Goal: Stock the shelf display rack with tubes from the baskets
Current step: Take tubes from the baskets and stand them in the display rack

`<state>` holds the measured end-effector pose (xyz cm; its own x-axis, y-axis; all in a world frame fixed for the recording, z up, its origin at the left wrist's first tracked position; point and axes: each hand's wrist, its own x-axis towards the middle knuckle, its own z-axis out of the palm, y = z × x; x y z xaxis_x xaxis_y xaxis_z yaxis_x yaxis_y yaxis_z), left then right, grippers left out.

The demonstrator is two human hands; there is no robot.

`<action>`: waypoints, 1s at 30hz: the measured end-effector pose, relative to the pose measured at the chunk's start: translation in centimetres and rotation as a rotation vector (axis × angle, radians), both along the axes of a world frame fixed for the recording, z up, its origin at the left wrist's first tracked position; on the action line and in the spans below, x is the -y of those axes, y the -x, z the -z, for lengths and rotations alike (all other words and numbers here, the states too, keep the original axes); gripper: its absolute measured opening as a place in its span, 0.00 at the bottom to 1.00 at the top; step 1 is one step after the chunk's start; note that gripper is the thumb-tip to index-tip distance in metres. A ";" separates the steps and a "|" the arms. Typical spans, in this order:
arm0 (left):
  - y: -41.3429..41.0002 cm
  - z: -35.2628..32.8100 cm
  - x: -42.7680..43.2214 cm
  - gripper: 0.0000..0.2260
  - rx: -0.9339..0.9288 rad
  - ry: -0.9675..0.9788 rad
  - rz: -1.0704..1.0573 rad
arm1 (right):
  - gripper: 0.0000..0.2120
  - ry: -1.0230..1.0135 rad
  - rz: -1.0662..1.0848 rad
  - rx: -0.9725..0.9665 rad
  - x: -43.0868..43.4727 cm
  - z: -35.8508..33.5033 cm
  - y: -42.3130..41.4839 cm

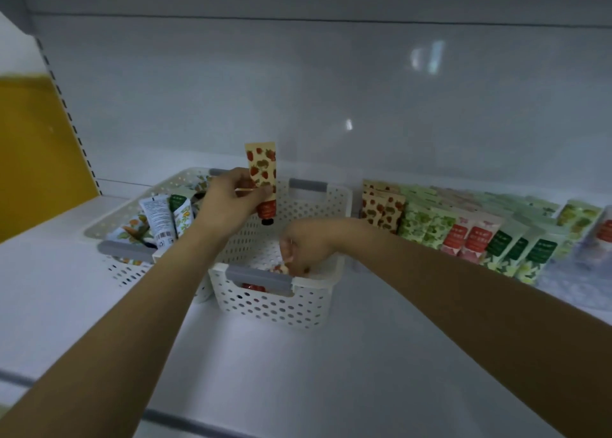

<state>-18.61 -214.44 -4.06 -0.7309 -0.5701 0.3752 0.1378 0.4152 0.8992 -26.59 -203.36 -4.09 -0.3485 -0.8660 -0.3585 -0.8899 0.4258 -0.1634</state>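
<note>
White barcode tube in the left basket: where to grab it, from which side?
Pinch the white barcode tube near its flat crimped top end, coming from above. It stands leaning among other tubes in the left basket, lower end buried, so only the top is free.

A glossy white back panel (298, 89) catches dim reflections; a yellow wall (29, 156), perhaps, stands left.

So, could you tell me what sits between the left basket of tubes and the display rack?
In the head view, a second white basket sits there, with the right hand inside it.
</note>
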 end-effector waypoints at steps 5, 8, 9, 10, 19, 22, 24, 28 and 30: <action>-0.4 -0.5 -0.2 0.10 -0.111 -0.138 -0.011 | 0.10 0.544 0.252 0.494 -2.5 -2.5 1.1; -0.6 -1.0 -0.4 0.10 -0.176 -0.250 0.001 | 0.07 0.767 0.355 0.707 -4.8 -4.0 2.4; -0.6 -1.1 -0.6 0.10 -0.178 -0.257 0.009 | 0.06 0.828 0.371 0.736 -5.6 -4.5 2.8; -0.5 -1.3 -1.0 0.10 -0.177 -0.257 0.025 | 0.05 0.892 0.395 0.757 -6.5 -5.0 3.3; 3.3 -4.0 -7.8 0.05 -0.095 -0.266 0.246 | 0.07 1.266 0.615 0.714 -12.9 -4.4 5.1; 5.0 -4.0 -9.3 0.02 -0.008 -0.152 0.311 | 0.08 1.232 0.618 0.512 -14.3 -3.8 5.4; 5.9 -3.6 -9.9 0.03 0.054 0.012 0.345 | 0.09 1.202 0.616 0.371 -15.1 -3.3 5.7; 7.4 -2.3 -10.3 0.06 0.141 0.284 0.326 | 0.06 1.086 0.619 0.120 -15.9 -2.6 6.2; 7.7 -1.1 -10.0 0.06 0.122 0.314 0.288 | 0.06 1.034 0.595 0.048 -15.9 -2.0 6.4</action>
